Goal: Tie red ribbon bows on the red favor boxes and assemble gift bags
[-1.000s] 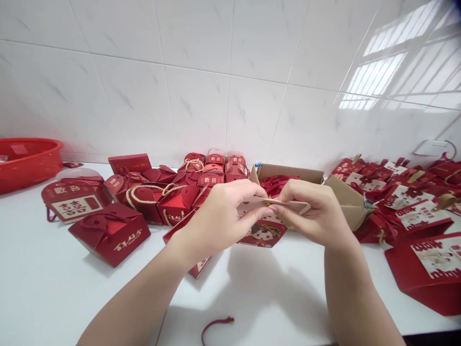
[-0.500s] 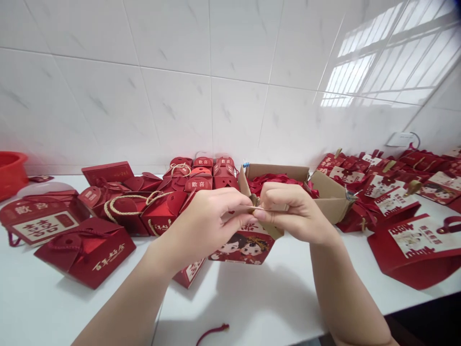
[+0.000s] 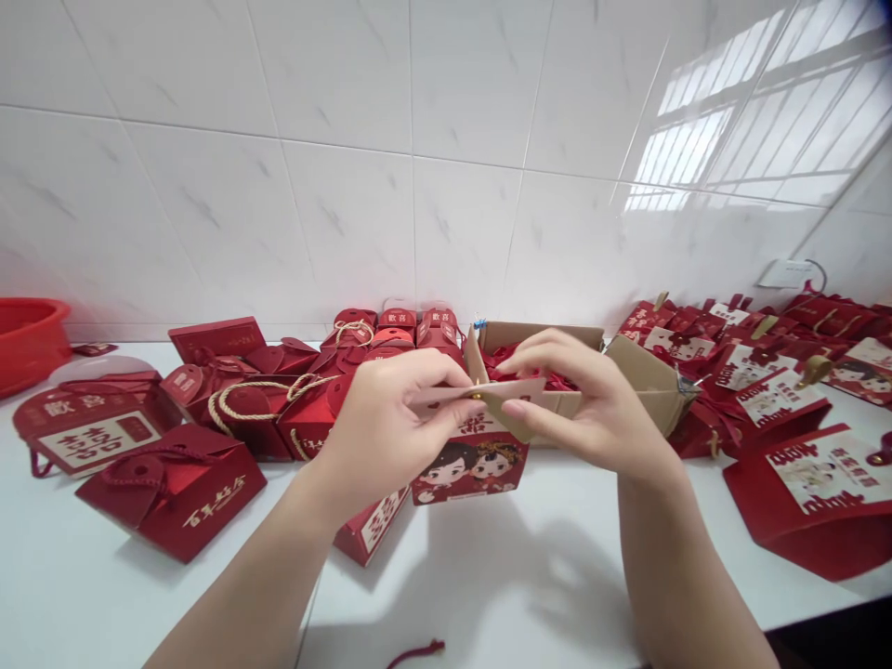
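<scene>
A red candy gift box (image 3: 468,476) with a cartoon couple on its front is held up above the white table, its upper edge tilted toward me. My left hand (image 3: 400,423) pinches the box's pale top flap (image 3: 526,388), thumb beneath and fingers above. A small gold piece (image 3: 477,396) shows at the left thumb tip. My right hand (image 3: 589,404) has its fingers spread around the flap's right end, thumb close to the edge; whether it touches cannot be seen. A gold ribbon-like strip (image 3: 514,418) hangs under the flap.
Behind the hands stands a cardboard carton (image 3: 641,390) with red ribbons inside. Several red gift boxes (image 3: 174,492) crowd the left, and more (image 3: 822,492) the right. A red basin (image 3: 32,344) sits far left. A dark red cord (image 3: 416,652) lies at the front.
My right hand has loosened its pinch, with its fingers spreading apart and moving slightly right. The left hand still holds the flap. The view has shifted slightly.
</scene>
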Motion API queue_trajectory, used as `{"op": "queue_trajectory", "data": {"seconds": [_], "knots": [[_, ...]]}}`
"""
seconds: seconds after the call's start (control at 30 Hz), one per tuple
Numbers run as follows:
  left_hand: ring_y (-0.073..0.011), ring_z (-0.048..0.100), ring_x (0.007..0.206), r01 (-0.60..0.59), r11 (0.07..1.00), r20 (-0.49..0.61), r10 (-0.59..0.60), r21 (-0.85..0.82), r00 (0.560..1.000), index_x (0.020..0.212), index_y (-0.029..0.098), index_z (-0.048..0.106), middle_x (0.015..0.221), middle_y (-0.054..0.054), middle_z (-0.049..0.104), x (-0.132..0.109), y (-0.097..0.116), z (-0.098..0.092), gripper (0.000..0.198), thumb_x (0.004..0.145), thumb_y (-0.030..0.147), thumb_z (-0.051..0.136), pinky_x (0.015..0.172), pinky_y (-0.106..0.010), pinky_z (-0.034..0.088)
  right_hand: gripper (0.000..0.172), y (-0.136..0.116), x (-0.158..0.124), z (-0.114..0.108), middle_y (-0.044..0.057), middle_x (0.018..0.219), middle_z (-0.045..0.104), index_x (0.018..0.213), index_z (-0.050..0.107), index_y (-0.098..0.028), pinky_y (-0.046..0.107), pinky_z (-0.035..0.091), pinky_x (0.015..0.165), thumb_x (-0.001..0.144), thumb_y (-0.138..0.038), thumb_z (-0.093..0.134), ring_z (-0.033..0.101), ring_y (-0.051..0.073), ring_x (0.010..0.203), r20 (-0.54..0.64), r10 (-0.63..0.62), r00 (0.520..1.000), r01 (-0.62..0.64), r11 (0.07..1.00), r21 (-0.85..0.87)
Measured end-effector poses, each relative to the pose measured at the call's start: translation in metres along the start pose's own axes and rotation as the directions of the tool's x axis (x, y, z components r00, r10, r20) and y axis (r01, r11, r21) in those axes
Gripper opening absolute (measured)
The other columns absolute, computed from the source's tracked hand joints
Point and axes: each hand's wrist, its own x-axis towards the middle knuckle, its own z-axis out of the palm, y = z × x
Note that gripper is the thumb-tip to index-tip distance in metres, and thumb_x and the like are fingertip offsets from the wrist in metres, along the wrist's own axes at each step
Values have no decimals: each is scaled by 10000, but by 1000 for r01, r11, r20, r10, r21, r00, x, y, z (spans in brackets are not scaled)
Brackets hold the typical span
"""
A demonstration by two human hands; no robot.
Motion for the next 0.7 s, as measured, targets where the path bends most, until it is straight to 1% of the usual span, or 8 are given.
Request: {"op": "queue_trajectory", "data": {"seconds": [0.07,0.1,0.17,0.27,0.4,0.53,0.6,0.7], "knots": [[-102,576,626,116,992,-73,-120,-57,990,707,176,580,662,15,597,0,1,-2,88,762,202,643,553,-185,489,239,1,-1,-4,34,875,563,884,595,-216,276,448,704,708,-288,739,530,153,818,-76,-31,997,25,996,-87],[-106,580,620,156,984,-103,-164,-81,981,704,175,567,658,11,600,0,2,-3,104,759,214,646,535,-185,483,259,2,-2,-4,31,856,552,863,597,-218,266,447,674,685,-312,759,526,149,795,-70,-33,997,25,993,-115],[-99,566,587,206,973,-148,-220,-109,964,696,170,548,643,10,600,0,3,-4,127,755,224,647,498,-178,463,229,5,-3,-5,26,822,540,842,613,-215,245,434,607,703,-338,746,517,130,724,7,-17,1000,18,988,-153],[-71,497,510,231,968,-192,-247,-102,950,671,166,534,582,26,556,1,4,-2,149,746,228,647,454,-165,425,109,10,-4,-3,5,712,537,825,629,-199,217,382,522,799,-301,659,476,92,603,100,-5,995,24,981,-194],[-79,532,537,242,959,-181,-267,-150,947,667,166,522,596,31,550,2,3,2,154,730,221,651,458,-156,423,114,11,-5,-5,-42,533,486,763,614,-185,200,314,449,820,-281,636,399,61,475,94,36,995,-13,971,-238],[-71,507,514,255,958,-157,-275,-135,949,650,166,519,580,45,515,2,2,5,159,708,221,657,455,-159,412,102,7,-8,-14,-37,570,514,751,575,-180,194,334,458,803,-240,639,420,63,497,3,48,999,-45,962,-268],[-56,456,476,254,960,-132,-268,-113,954,638,166,507,547,58,481,1,2,7,155,704,202,642,428,-153,375,64,6,-9,-19,-35,610,515,783,562,-183,194,374,504,781,-156,620,457,72,549,21,16,1000,-10,970,-241],[-49,432,483,191,978,-51,-196,-80,979,637,165,506,546,66,467,-1,4,10,127,710,163,610,437,-150,362,165,7,-11,-23,-31,673,514,830,537,-185,200,398,538,733,-57,578,479,79,605,51,-28,998,40,964,-263]]}}
